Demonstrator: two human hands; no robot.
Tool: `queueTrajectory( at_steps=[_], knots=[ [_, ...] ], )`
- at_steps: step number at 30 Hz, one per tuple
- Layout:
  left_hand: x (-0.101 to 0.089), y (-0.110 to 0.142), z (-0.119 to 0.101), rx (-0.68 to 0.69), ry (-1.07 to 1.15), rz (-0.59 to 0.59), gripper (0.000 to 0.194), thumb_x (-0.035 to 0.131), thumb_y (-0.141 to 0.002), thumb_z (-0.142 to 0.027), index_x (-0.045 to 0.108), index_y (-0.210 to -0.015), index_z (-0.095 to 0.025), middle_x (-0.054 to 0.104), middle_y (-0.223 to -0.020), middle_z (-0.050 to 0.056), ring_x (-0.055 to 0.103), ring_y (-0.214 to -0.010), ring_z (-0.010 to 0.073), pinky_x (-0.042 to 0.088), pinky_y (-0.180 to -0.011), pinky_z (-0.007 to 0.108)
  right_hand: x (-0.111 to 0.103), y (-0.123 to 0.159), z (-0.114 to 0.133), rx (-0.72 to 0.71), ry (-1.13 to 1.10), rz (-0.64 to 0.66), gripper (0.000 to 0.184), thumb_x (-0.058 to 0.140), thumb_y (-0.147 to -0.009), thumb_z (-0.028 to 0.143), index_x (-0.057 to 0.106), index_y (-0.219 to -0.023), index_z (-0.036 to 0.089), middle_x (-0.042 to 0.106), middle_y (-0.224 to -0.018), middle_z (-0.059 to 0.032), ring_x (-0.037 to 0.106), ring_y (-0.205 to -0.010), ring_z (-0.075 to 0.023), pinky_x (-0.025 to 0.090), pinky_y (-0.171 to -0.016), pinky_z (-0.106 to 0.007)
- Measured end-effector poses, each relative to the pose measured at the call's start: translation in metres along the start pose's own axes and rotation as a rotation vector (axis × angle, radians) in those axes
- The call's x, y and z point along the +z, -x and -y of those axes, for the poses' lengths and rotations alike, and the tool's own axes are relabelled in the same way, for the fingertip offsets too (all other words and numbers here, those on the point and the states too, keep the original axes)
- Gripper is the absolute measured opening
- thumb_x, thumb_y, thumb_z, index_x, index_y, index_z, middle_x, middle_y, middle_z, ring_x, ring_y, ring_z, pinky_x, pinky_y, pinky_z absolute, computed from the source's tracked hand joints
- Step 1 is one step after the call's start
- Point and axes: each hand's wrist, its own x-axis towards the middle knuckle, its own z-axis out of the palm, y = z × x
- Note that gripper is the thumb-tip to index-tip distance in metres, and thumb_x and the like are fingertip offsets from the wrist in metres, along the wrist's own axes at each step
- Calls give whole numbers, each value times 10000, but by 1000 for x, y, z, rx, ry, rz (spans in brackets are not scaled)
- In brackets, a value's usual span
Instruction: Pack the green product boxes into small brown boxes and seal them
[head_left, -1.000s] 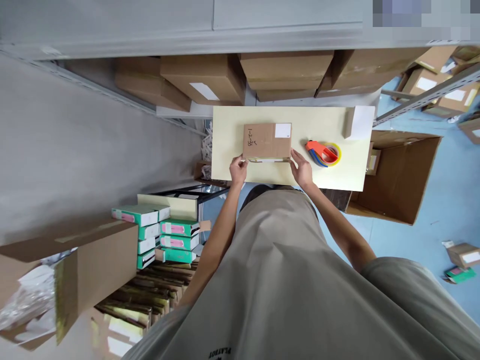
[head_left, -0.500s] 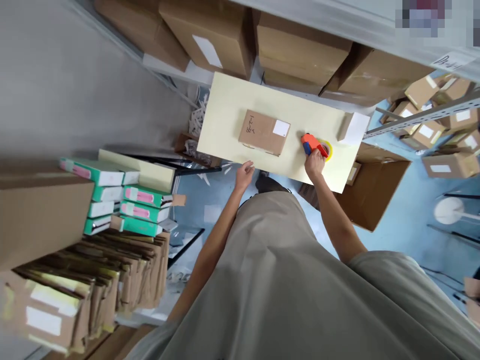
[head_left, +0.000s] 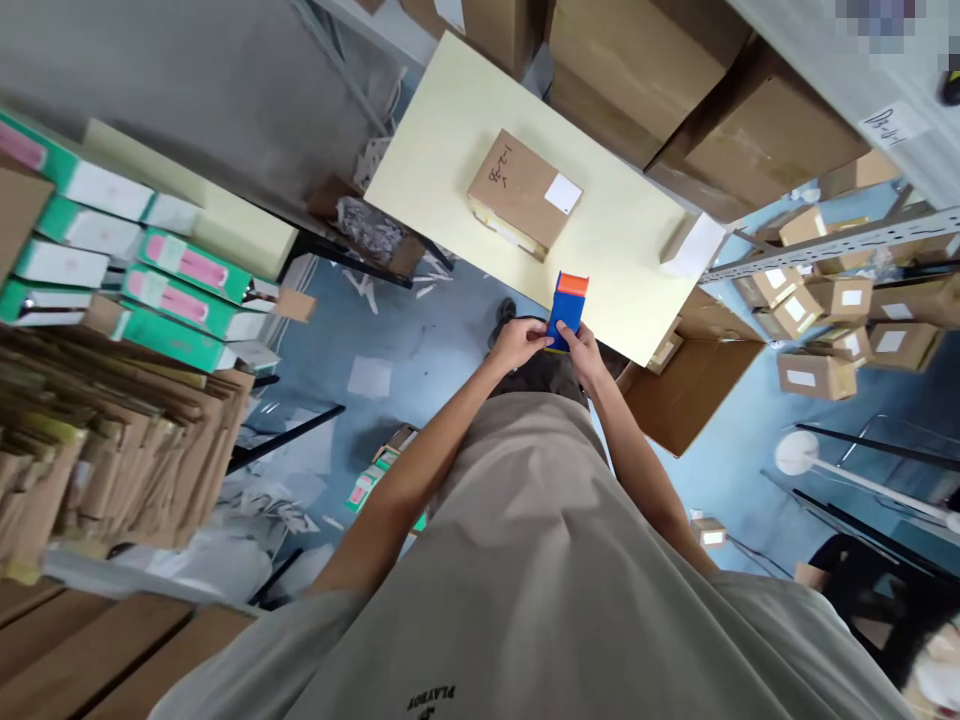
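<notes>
A blue and orange tape dispenser (head_left: 568, 305) is held in front of my body, just off the near edge of the pale table (head_left: 420, 130). My right hand (head_left: 585, 352) grips it, thumb lying along its blue side. From the other side, the pinched fingers of my left hand (head_left: 521, 341) touch its lower edge; whether they hold tape is too small to see. Beyond the dispenser, a brown cardboard box (head_left: 517, 185) with handwriting and a white label rests on the table.
A small white box (head_left: 694, 245) stands at the table's right end, above an open carton (head_left: 686, 395) on the floor. Large cartons (head_left: 645, 60) line the shelf behind. At left are green boxes (head_left: 180, 270) and folded cardboard (head_left: 150, 430). Several labelled parcels (head_left: 817, 375) lie at right.
My right hand has lifted the tape dispenser off the table and brought it toward my body. My left hand has moved right to meet it. The whole view has turned.
</notes>
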Motion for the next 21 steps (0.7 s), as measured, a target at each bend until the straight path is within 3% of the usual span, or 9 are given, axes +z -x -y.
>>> queueTrajectory(
  at_steps=[3,5,7,10,13,21],
  knots=[
    [-10,12,0,-76,62,-30,432,939,-792,-533,815,-994,-172,847,-996,102,794,-971,258,634,-940,381,-17,20,-5,-2,46,63,655,839,-790,810,668,-1120,271,784,-1057,-44,721,-1014,-272,603,-998,-457],
    [-24,16,-4,-140,136,-107,541,911,-829,-607,815,-1136,-173,846,-1133,130,783,-1095,274,629,-957,371,-27,32,-6,5,117,159,649,838,-815,790,664,-1163,271,784,-1074,-55,720,-1048,-288,606,-993,-467],
    [-39,17,-11,-180,172,-103,575,872,-868,-654,818,-1195,-184,830,-1234,140,763,-1173,279,622,-966,368,-36,41,-5,8,214,242,628,835,-832,767,660,-1165,264,776,-1061,-61,710,-1048,-298,605,-983,-476],
    [-56,16,-25,-188,148,60,509,882,-877,-630,856,-1138,-194,835,-1216,122,758,-1153,270,615,-990,375,-46,46,2,16,363,338,582,825,-846,720,656,-1131,243,746,-1002,-53,688,-950,-283,597,-936,-474],
    [-59,12,-34,-170,117,168,408,898,-889,-560,878,-1057,-189,850,-1101,100,771,-1070,263,621,-987,375,-54,47,12,-1,481,406,526,786,-871,656,654,-1141,224,729,-1000,-50,666,-896,-263,583,-891,-450],
    [-56,-4,-29,-152,-2,168,205,899,-892,-374,867,-969,-187,845,-970,82,784,-917,249,646,-911,384,-64,34,29,-8,711,469,347,718,-885,482,654,-1120,235,725,-935,-23,666,-837,-242,560,-800,-393]
  ],
)
